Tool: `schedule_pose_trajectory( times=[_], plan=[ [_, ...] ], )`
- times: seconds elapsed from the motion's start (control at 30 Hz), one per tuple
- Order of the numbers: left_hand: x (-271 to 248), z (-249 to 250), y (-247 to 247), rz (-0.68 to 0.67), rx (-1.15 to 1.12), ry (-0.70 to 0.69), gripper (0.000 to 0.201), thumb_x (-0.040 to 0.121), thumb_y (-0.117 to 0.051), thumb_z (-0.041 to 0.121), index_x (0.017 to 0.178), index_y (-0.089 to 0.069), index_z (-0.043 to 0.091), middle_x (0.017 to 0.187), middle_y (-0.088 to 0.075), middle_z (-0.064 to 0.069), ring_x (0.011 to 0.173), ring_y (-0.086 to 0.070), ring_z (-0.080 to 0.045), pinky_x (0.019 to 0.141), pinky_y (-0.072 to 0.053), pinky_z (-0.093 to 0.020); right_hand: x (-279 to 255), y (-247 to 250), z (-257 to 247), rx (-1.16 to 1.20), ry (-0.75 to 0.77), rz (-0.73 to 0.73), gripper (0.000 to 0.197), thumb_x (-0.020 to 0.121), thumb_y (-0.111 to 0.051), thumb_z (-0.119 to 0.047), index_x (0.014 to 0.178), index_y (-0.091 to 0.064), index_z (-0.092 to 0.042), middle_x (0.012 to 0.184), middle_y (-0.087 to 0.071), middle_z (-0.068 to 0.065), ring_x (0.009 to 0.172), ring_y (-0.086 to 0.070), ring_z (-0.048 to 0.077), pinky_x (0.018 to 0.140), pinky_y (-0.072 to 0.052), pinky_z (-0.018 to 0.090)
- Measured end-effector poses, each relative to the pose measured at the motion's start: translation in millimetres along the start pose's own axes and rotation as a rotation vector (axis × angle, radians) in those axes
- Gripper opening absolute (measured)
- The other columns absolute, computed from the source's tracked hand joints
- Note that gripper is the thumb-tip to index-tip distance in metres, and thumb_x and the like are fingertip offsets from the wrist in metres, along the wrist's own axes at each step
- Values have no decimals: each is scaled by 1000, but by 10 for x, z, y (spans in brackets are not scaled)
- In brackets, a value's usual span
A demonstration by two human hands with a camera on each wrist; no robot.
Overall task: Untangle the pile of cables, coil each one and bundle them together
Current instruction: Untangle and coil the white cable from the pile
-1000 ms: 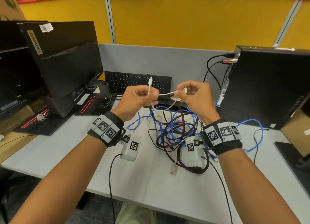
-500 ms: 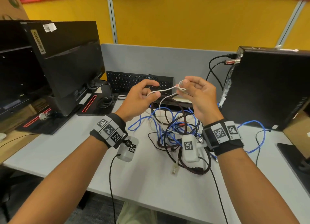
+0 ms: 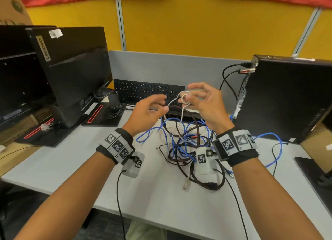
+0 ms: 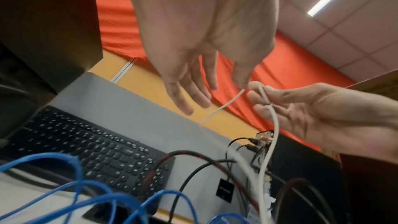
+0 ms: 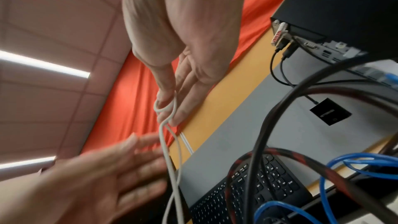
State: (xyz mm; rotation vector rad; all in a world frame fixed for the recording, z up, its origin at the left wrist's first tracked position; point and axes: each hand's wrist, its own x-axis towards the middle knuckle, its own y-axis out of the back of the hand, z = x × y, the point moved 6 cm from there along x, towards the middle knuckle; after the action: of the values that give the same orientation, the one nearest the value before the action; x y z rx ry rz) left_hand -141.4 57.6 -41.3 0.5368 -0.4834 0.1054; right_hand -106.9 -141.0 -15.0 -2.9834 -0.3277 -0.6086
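Since the earlier frames the left hand [image 3: 149,108] has let go of the white cable [image 3: 172,103] and drawn slightly back; its grip is now apart, fingers straight and spread, holding nothing, with a free strand of the cable running close past its fingertips. Right hand [image 3: 203,103]: grip clamped on the white cable, thumb and fingers pinching a small loop at chest height over the worktop [image 3: 161,200]. From the pinch, two white strands drop down into the cable pile [image 3: 186,146].

Pile lies on the worktop between the two forearms: blue cable [image 3: 179,142], black cable [image 3: 167,151] and a dark red-and-black braided cable [image 3: 206,182], all still crossed over one another. One blue loop trails right toward the desktop computer [image 3: 287,99].

Behind the hands: black keyboard [image 3: 140,90] against the grey partition; monitor [image 3: 75,69] at left.
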Motion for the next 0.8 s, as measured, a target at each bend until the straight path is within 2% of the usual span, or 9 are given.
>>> schedule_pose_trajectory(
  times=[0.07, 0.17, 0.23, 0.37, 0.5, 0.57, 0.67, 0.73, 0.8],
  plan=[
    [54, 173, 50, 85, -24, -85, 45, 93, -71, 23, 135, -58, 18, 121, -64, 0, 105, -65, -8, 92, -56, -29, -9, -137, 35, -45, -4, -83, 28, 90, -73, 1, 116, -63, -3, 95, -79, 7, 87, -78, 25, 71, -62, 29],
    [88, 324, 31, -13, 61, -146, 37, 94, -69, 35, 128, -66, 20, 121, -68, 6, 109, -65, -6, 96, -54, -34, -21, -247, 23, -107, 46, -164, 23, 88, -79, -9, 109, -71, -7, 95, -79, 7, 89, -78, 25, 79, -63, 34],
    [88, 312, 24, -72, 9, -116, 29, 95, -68, 29, 118, -72, 12, 108, -75, 1, 100, -71, -11, 94, -57, -39, -28, -264, 18, -120, 64, -142, 19, 86, -81, -13, 104, -75, -9, 92, -79, 7, 87, -78, 25, 77, -63, 33],
    [51, 191, 65, -37, -133, -38, 18, 96, -67, 14, 108, -72, 1, 94, -75, -13, 81, -73, -28, 79, -62, -41, -17, -264, 63, -189, 35, -38, 22, 80, -86, -12, 99, -74, -8, 86, -77, 10, 79, -77, 27, 72, -64, 38],
    [43, 80, 9, -93, -342, 149, 16, 99, -54, 6, 89, -65, -1, 86, -60, -23, 73, -59, -25, 73, -60, -42, -46, -338, 129, -269, -77, -151, 11, 89, -77, -7, 98, -73, -6, 82, -76, 14, 69, -75, 29, 72, -64, 45],
    [37, 58, -39, -173, -488, 218, 21, 98, -51, 8, 81, -62, 5, 86, -56, -15, 79, -55, -22, 74, -58, -42, -45, -335, 91, -343, -55, -135, 3, 91, -74, -9, 94, -74, -8, 79, -75, 12, 61, -71, 25, 67, -64, 41],
    [17, 41, -62, -247, -623, 233, 21, 98, -51, 11, 83, -65, 7, 87, -58, -10, 82, -58, -19, 77, -57, -41, -11, -325, 32, -396, -7, -63, 3, 94, -72, -11, 92, -73, -9, 78, -74, 9, 59, -70, 22, 64, -63, 36],
    [18, 19, -52, -246, -601, 238, 22, 100, -50, 12, 87, -66, 5, 90, -58, -13, 85, -58, -20, 80, -57, -39, 32, -258, 16, -427, 18, 24, 3, 94, -72, -13, 93, -74, -10, 79, -74, 7, 64, -74, 21, 66, -64, 34],
    [22, -22, -23, -226, -478, 250, 23, 101, -50, 13, 91, -67, 2, 90, -59, -14, 84, -59, -18, 79, -58, -35, 73, -161, 23, -477, 55, 106, 3, 93, -74, -13, 90, -75, -12, 78, -74, 2, 65, -74, 11, 66, -61, 24]
  ],
)
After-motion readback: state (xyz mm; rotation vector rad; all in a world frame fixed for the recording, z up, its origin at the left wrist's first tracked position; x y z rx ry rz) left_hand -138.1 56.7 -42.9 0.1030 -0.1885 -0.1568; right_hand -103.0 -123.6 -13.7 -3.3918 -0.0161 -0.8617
